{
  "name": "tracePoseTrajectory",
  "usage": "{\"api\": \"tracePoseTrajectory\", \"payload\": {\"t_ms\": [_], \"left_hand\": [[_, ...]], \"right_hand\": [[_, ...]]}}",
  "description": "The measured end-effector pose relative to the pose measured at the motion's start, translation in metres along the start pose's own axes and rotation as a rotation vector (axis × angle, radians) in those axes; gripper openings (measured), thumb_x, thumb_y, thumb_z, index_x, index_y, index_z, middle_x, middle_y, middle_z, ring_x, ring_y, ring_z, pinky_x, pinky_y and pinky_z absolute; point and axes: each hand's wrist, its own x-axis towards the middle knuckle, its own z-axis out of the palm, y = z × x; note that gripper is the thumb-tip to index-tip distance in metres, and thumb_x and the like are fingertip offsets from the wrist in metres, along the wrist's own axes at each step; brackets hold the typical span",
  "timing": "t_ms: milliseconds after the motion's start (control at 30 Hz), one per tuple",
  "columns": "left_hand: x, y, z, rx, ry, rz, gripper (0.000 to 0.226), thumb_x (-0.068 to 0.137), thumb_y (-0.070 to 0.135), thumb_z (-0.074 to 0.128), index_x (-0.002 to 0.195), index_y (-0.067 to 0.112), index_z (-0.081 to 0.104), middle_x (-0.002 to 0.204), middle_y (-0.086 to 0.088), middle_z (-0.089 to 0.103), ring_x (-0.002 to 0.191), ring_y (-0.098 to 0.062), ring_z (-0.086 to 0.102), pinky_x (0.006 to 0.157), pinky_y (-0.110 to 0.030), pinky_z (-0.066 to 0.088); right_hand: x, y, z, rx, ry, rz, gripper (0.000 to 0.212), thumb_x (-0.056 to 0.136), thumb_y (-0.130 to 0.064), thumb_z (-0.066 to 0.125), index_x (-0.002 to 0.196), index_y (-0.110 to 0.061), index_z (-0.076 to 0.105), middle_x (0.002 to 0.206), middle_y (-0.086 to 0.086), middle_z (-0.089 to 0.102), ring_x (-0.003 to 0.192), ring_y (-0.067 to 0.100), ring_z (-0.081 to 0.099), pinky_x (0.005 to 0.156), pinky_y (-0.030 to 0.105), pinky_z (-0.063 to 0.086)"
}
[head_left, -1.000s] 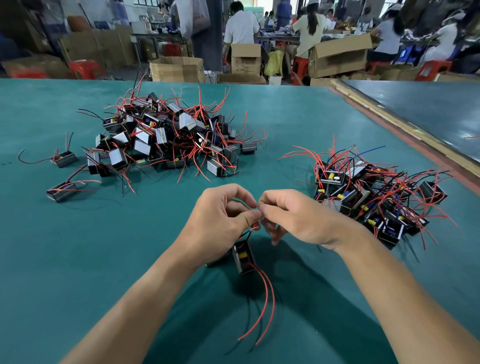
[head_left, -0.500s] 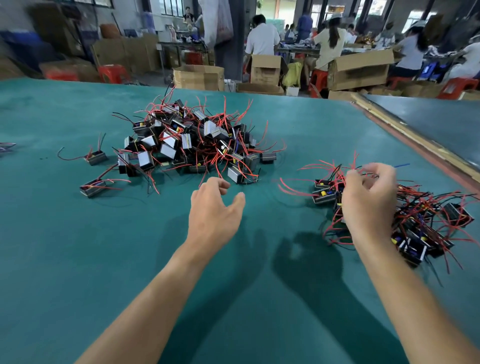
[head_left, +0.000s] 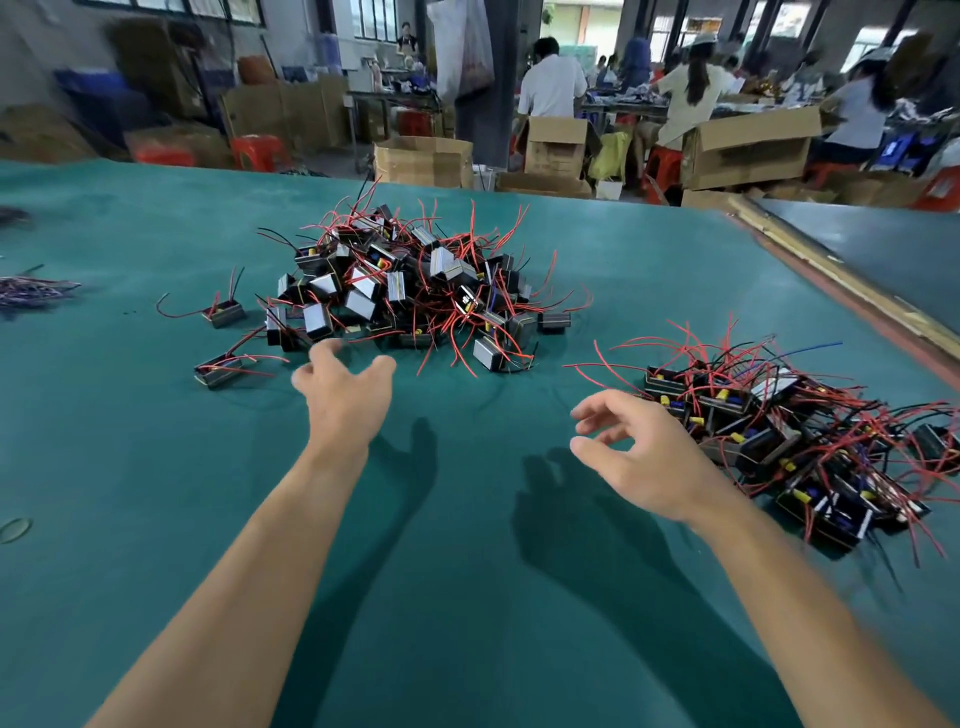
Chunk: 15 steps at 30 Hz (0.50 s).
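A big heap of small black transformer parts with red and black leads (head_left: 415, 291) lies on the green table (head_left: 467, 597) ahead of me. A second, flatter heap of the same parts (head_left: 779, 431) lies at the right. My left hand (head_left: 348, 389) reaches toward the near edge of the big heap, fingers spread and holding nothing. My right hand (head_left: 634, 457) hovers above the table just left of the right heap, fingers loosely bent, empty.
Two single parts (head_left: 226, 314) (head_left: 221, 369) lie left of the big heap. A bundle of wires (head_left: 31, 291) sits at the far left edge. A raised strip (head_left: 841, 286) borders the table at the right. Cardboard boxes (head_left: 423, 161) and seated people are beyond.
A second ago both hands pinched the leads of one part. My right hand carried it to the right heap and has come back empty; my left hand has reached forward to the big heap.
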Motion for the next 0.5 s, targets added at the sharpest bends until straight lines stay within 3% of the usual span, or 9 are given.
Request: {"api": "tracePoseTrajectory", "payload": {"t_ms": [67, 133, 200, 300, 400, 500], "left_hand": [[0.010, -0.001, -0.008, -0.105, 0.020, -0.074, 0.063, 0.084, 0.035, 0.065, 0.140, 0.021, 0.039, 0.140, -0.004, 0.032, 0.080, -0.016, 0.055, 0.077, -0.035, 0.046], [0.018, -0.001, -0.014, -0.251, -0.033, -0.117, 0.061, 0.085, 0.037, 0.066, 0.138, 0.016, 0.044, 0.124, -0.002, 0.047, 0.082, -0.017, 0.056, 0.080, -0.038, 0.053], [0.022, 0.002, -0.018, -0.397, -0.138, -0.152, 0.049, 0.089, 0.038, 0.063, 0.129, 0.015, 0.050, 0.112, 0.002, 0.051, 0.089, -0.020, 0.057, 0.072, -0.033, 0.053], [0.027, 0.004, -0.019, -0.583, -0.269, -0.190, 0.037, 0.094, 0.034, 0.057, 0.125, 0.015, 0.047, 0.131, -0.001, 0.044, 0.093, -0.024, 0.057, 0.072, -0.032, 0.050], [0.032, 0.000, -0.020, -0.688, -0.274, -0.242, 0.041, 0.096, 0.026, 0.056, 0.129, 0.003, 0.047, 0.132, -0.010, 0.045, 0.082, -0.021, 0.058, 0.068, -0.030, 0.049], [0.030, -0.002, -0.019, -0.647, -0.216, -0.259, 0.015, 0.096, 0.017, 0.056, 0.102, 0.004, 0.058, 0.114, -0.012, 0.058, 0.068, -0.017, 0.059, 0.059, -0.025, 0.049]], "right_hand": [[-0.001, -0.001, 0.002, -0.015, -0.018, -0.005, 0.012, 0.086, -0.021, 0.071, 0.092, -0.029, 0.064, 0.088, -0.010, 0.068, 0.077, 0.011, 0.064, 0.079, 0.033, 0.055], [-0.001, 0.000, 0.002, -0.017, -0.025, 0.005, 0.009, 0.087, -0.020, 0.069, 0.089, -0.028, 0.066, 0.082, -0.011, 0.068, 0.073, 0.014, 0.063, 0.076, 0.037, 0.057], [-0.001, 0.000, 0.001, -0.024, -0.030, 0.016, 0.009, 0.087, -0.019, 0.068, 0.085, -0.027, 0.067, 0.077, -0.009, 0.068, 0.068, 0.013, 0.061, 0.073, 0.040, 0.059], [-0.002, -0.002, 0.001, -0.017, -0.058, 0.024, 0.010, 0.087, -0.019, 0.066, 0.081, -0.027, 0.067, 0.074, -0.005, 0.071, 0.067, 0.021, 0.064, 0.073, 0.044, 0.059], [-0.002, -0.002, 0.001, -0.033, -0.066, 0.029, 0.013, 0.089, -0.017, 0.063, 0.079, -0.025, 0.067, 0.071, -0.004, 0.072, 0.067, 0.022, 0.066, 0.074, 0.046, 0.059], [-0.001, -0.002, 0.001, -0.051, -0.064, 0.032, 0.015, 0.090, -0.017, 0.062, 0.078, -0.026, 0.066, 0.069, -0.006, 0.072, 0.064, 0.017, 0.066, 0.075, 0.047, 0.059]]}}
